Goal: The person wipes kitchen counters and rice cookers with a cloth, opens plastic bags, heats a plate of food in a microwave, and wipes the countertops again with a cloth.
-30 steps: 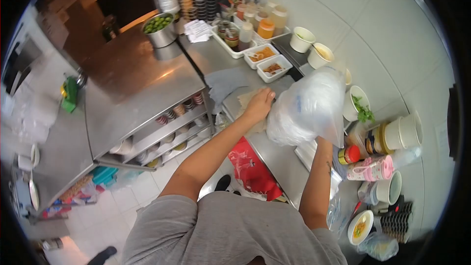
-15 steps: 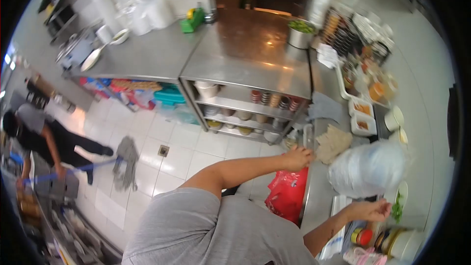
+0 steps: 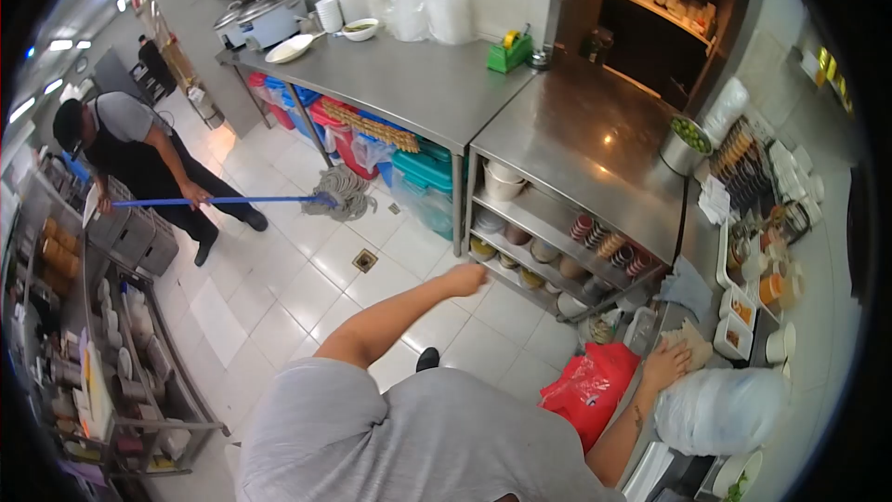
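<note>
My left hand hangs over the tiled floor near the shelf unit, its fingers curled closed, and nothing shows in it. On the right-hand counter, my right hand lies on a beige cloth, fingers stretched out and apart. Right beside that hand stands a large bundle wrapped in clear plastic. A red plastic bag hangs at the counter's edge, left of my right forearm. Two white trays of orange-brown food, one of them a small tray, sit just beyond the cloth.
A person in a dark apron holds a blue-handled mop on the floor at left. Ahead are a steel table and a shelf unit with a pot of greens on top. A floor drain lies between.
My view has swung left. My left hand has moved from the counter's edge out over the floor. My right hand has gone from beside the plastic-wrapped bundle onto the beige cloth.
</note>
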A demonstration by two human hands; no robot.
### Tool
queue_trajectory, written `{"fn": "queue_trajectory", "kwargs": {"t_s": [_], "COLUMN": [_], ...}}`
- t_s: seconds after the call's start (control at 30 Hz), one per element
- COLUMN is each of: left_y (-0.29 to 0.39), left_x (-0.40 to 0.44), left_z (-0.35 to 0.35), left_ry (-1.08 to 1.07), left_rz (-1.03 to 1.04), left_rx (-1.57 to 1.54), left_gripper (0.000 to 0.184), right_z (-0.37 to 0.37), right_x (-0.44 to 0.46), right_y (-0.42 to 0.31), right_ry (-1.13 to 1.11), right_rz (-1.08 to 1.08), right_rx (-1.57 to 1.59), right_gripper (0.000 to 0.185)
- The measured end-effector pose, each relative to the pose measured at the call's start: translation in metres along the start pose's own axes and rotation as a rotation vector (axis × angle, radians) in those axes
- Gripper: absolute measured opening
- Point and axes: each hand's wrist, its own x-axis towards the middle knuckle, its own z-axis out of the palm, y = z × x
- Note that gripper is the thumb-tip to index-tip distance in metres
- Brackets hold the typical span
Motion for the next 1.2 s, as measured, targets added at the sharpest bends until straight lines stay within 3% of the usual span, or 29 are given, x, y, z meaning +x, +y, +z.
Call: {"fn": "queue_trajectory", "kwargs": {"t_s": [0.1, 0.17, 0.23, 0.3, 0.37, 0.43, 0.6, 0.63, 0.7, 0.77, 0.83, 0.93, 1.03, 1.1, 1.2], "left_y": [-0.052, -0.089, -0.118, -0.139, -0.121, -0.109, -0.139, -0.136, -0.167, -0.203, -0.209, -0.217, -0.207, -0.208, -0.221], "left_x": [-0.076, -0.120, -0.157, -0.183, -0.192, -0.193, -0.189, -0.196, -0.215, -0.242, -0.269, -0.293, -0.299, -0.294, -0.270], "left_z": [-0.024, -0.004, 0.034, 0.072, 0.078, 0.080, 0.056, 0.037, 0.036, 0.044, 0.042, 0.050, 0.057, 0.065, 0.071], "left_ry": [0.073, 0.065, -0.080, -0.373, -0.589, -0.611, -0.381, -0.298, -0.221, -0.212, -0.164, -0.432, -0.500, -0.528, -0.535], "left_rz": [-0.449, -0.607, -0.635, -0.439, -0.486, -0.378, -0.160, -0.385, -0.565, -0.590, -0.766, -0.934, -0.953, -0.723, -0.666], "left_rx": [-0.242, -0.042, 0.011, 0.100, 0.028, 0.066, 0.075, 0.001, -0.034, 0.047, 0.024, -0.014, -0.140, -0.021, -0.008], "left_gripper": [0.027, 0.027, 0.027, 0.027, 0.028, 0.029, 0.030, 0.030, 0.028, 0.027, 0.026, 0.028, 0.025, 0.026, 0.026], "right_z": [0.015, 0.012, -0.001, 0.010, 0.019, 0.023, 0.041, 0.043, 0.041, 0.044, 0.046, 0.045, 0.021, 0.017, 0.021], "right_x": [0.004, 0.002, 0.003, -0.001, 0.000, 0.006, 0.014, 0.013, 0.012, 0.011, 0.012, 0.012, 0.009, 0.011, 0.013], "right_y": [0.000, -0.002, -0.011, -0.009, -0.010, -0.010, -0.020, -0.019, -0.017, -0.015, -0.015, -0.016, -0.028, -0.028, -0.017], "right_ry": [-0.018, -0.056, -0.120, 0.058, 0.148, 0.151, 0.193, 0.219, 0.257, 0.292, 0.330, 0.370, 0.414, 0.444, 0.563], "right_rz": [-0.004, 0.023, 0.055, 0.028, 0.016, 0.015, 0.139, 0.137, 0.127, 0.117, 0.112, 0.076, 0.035, 0.008, -0.085], "right_rx": [-0.111, -0.151, -0.213, -0.209, -0.275, -0.420, -0.579, -0.555, -0.529, -0.493, -0.466, -0.448, -0.589, -0.590, -0.615], "right_gripper": [0.052, 0.051, 0.051, 0.049, 0.046, 0.044, 0.039, 0.039, 0.038, 0.037, 0.037, 0.036, 0.035, 0.035, 0.036]}}
